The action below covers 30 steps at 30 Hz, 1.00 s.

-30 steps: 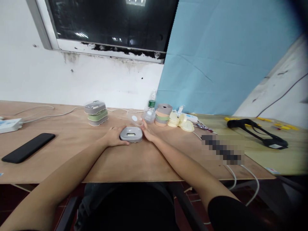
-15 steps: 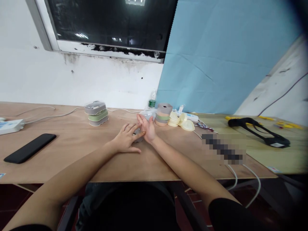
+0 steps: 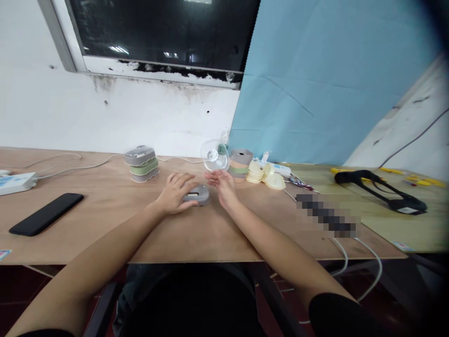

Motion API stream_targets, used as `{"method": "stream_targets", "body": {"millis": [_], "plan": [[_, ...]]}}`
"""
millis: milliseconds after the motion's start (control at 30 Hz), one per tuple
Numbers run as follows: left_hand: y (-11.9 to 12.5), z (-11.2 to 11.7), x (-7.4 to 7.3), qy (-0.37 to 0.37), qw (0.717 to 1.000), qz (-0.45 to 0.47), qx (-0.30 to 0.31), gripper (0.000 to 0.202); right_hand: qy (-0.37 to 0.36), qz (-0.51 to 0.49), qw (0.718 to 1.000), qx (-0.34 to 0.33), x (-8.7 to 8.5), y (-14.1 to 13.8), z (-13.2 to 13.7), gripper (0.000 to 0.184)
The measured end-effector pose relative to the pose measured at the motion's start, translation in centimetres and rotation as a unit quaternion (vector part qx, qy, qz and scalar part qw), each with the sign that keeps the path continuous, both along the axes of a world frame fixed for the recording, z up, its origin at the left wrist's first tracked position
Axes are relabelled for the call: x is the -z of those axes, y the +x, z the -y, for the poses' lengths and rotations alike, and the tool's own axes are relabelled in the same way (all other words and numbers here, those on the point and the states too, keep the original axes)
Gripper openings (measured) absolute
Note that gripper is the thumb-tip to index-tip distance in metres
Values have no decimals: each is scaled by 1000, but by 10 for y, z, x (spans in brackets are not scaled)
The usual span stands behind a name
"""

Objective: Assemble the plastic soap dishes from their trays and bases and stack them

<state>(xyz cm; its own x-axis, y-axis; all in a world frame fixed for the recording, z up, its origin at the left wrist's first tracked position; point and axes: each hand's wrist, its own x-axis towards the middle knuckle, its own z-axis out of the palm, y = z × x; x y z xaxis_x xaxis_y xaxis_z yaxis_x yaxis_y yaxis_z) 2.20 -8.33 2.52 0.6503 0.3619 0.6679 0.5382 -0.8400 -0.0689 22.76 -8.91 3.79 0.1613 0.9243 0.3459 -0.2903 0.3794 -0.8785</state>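
Observation:
My left hand (image 3: 173, 193) is curled around the left end of a flat grey rounded plastic unit (image 3: 200, 194), its fingers reaching across the top. My right hand (image 3: 220, 185) is just right of that unit, fingers apart and pointing left, with nothing visibly held. Just beyond those fingers is a clear funnel-shaped plastic shield (image 3: 214, 156), its round mouth facing me. I cannot tell whether it touches my right hand or the table. It hides part of a plastic bottle (image 3: 223, 140).
On the wooden table (image 3: 196, 238) stand stacked grey-green units (image 3: 141, 164), stacked rings (image 3: 238, 163), and pale yellow parts (image 3: 270, 179). A black phone (image 3: 45, 214) and power strip (image 3: 16, 182) lie left. A black strap (image 3: 380, 193) lies right. White cables trail over the table.
The clear shield has risen from the table to just beyond my right hand. My left hand has moved from beside the grey unit onto its left end. My right hand has drawn slightly back.

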Motion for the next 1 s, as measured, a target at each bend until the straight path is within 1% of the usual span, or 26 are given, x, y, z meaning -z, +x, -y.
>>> {"method": "stream_targets", "body": {"millis": [67, 133, 200, 267, 300, 367, 400, 467, 533, 633, 700, 767, 833, 900, 1000], "plan": [[-10, -5, -1, -11, 995, 88, -48, 60, -41, 10, 999, 5, 0, 6, 1, 41], [-17, -11, -1, -32, 983, 161, -83, 63, -66, 23, 997, -29, 2, 11, -1, 42], [-22, -16, 0, -69, 973, 200, -94, 64, -85, 43, 993, -72, 3, 16, -3, 44], [-24, -19, 0, -120, 969, 200, -85, 62, -113, 73, 984, -116, 5, 19, -5, 45], [-24, -19, -1, -146, 969, 185, -78, 59, -131, 91, 977, -138, 5, 20, -6, 45], [-23, -18, -3, -181, 972, 133, -68, 49, -159, 121, 965, -169, 7, 21, -7, 43], [-22, -17, -4, -188, 974, 106, -63, 46, -164, 131, 962, -172, 8, 21, -7, 41], [-21, -14, -7, -183, 979, 70, -57, 46, -156, 142, 966, -151, 11, 20, -7, 35], [-20, -12, -9, -168, 982, 60, -54, 47, -140, 150, 972, -114, 13, 20, -8, 34], [-21, -11, -10, -157, 985, 52, -52, 47, -124, 164, 976, -75, 19, 21, -11, 42], [-22, -13, -10, -169, 984, 31, -39, 49, -121, 173, 976, -61, 24, 22, -14, 45], [-24, -15, -9, -189, 982, 7, -25, 51, -130, 184, 973, -54, 29, 21, -17, 45], [-25, -17, -8, -204, 979, -7, -27, 53, -151, 202, 966, -51, 33, 20, -20, 45], [-27, -19, -6, -213, 976, -3, -40, 55, -164, 221, 960, -55, 36, 19, -22, 45], [-28, -19, -5, -229, 972, 19, -46, 52, -153, 229, 960, -55, 36, 17, -23, 42]]}}
